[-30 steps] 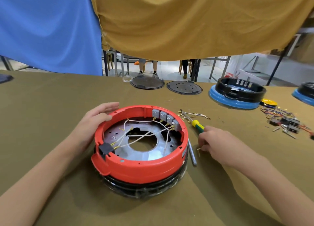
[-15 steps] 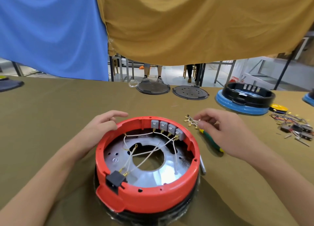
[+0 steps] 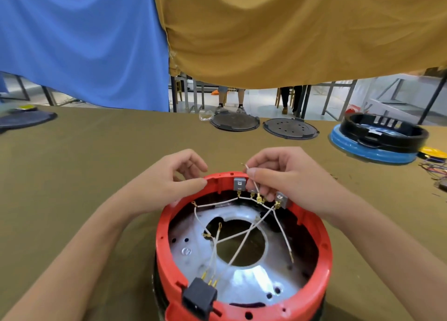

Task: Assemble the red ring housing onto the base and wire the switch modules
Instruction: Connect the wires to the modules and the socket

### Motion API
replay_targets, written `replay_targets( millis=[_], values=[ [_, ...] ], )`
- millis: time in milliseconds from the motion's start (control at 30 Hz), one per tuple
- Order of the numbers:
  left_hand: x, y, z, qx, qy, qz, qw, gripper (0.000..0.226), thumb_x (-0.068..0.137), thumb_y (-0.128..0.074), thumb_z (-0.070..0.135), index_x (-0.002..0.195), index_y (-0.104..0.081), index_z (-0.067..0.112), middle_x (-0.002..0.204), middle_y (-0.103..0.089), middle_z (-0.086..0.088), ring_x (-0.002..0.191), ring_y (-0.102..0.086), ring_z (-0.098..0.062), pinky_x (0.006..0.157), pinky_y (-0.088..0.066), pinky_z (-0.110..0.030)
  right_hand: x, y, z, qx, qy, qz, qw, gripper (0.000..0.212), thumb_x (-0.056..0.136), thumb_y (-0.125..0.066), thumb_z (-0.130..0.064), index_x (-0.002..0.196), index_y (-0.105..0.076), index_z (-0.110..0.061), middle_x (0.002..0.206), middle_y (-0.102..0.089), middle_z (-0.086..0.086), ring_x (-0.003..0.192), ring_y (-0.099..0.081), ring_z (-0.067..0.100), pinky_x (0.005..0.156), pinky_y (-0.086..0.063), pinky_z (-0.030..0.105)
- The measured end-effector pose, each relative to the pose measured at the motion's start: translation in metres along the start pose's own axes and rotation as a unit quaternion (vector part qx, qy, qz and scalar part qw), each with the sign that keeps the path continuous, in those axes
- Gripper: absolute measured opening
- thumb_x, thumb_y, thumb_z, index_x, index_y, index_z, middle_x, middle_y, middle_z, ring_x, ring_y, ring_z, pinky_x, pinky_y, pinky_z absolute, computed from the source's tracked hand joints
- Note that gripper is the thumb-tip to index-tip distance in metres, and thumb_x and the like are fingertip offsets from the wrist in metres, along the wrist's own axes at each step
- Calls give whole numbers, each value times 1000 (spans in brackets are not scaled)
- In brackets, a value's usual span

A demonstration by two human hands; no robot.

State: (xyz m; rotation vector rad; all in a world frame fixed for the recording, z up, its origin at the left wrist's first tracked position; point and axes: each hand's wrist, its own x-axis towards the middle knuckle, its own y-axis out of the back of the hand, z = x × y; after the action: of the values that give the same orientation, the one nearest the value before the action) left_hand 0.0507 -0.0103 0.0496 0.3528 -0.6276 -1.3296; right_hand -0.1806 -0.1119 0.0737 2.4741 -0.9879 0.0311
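Blue cloth point(image 3: 79, 42) and mustard cloth point(image 3: 290, 30) hang behind olive-covered desk point(image 3: 84, 163); pale floor point(image 3: 263, 105), metal table legs point(image 3: 338, 98) beyond.

Both forearms are bare with no sleeves showing, and the left hand point(image 3: 169, 185) and right hand point(image 3: 287, 178) wear no gloves, rings or watch.

Olive-brown table cover point(image 3: 72, 175). Blue curtain point(image 3: 79, 42) and mustard curtain point(image 3: 290, 30) hanging behind. Two dark round discs point(image 3: 233, 122) point(image 3: 290, 128) at the far edge. Black ring on blue base point(image 3: 377, 137), far right. Yellow disc point(image 3: 433, 152) beside it. Loose wires point(image 3: 435, 168), right edge.
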Motion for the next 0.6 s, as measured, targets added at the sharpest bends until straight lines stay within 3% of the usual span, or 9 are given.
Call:
replay_targets(
  millis=[100,200,333,467,600],
  values=[
    [16,-6,17,43,-83,-18,995,29,77,-74,47,102,-67,32,91,-68,9,83,-66,-9,75,-56,-33,5,-6,4,18,-6,-1,1000,9,93,-64,-6,99,-69,-2,75,-72,13,55,-57,8,50,-48,17],
    [31,-19,28,41,-139,-17,989,21,80,-76,41,95,-70,28,83,-71,4,75,-67,-17,67,-55,-31,6,-4,9,35,-3,-1,999,9,92,-65,-7,97,-71,-3,72,-71,8,55,-54,7,50,-45,15],
    [35,-26,20,-5,-158,2,987,8,87,-72,31,89,-73,23,78,-73,-3,70,-68,-28,65,-57,-45,3,-2,13,21,16,-1,1000,7,92,-67,-10,94,-74,-8,71,-73,1,54,-57,1,49,-43,12],
    [33,-23,14,-84,-127,-33,988,11,89,-69,24,85,-72,14,75,-72,-4,68,-65,-11,64,-51,-19,5,-6,15,-88,66,1,994,5,91,-69,-14,91,-73,-17,76,-74,-6,70,-68,6,68,-52,17],
    [31,-20,14,-129,-90,-80,984,15,90,-65,26,82,-72,15,77,-72,-6,69,-63,-10,64,-47,-15,4,-10,14,-147,95,20,984,8,91,-69,-15,87,-71,-22,72,-70,-14,71,-65,2,69,-46,15]
  ],
)
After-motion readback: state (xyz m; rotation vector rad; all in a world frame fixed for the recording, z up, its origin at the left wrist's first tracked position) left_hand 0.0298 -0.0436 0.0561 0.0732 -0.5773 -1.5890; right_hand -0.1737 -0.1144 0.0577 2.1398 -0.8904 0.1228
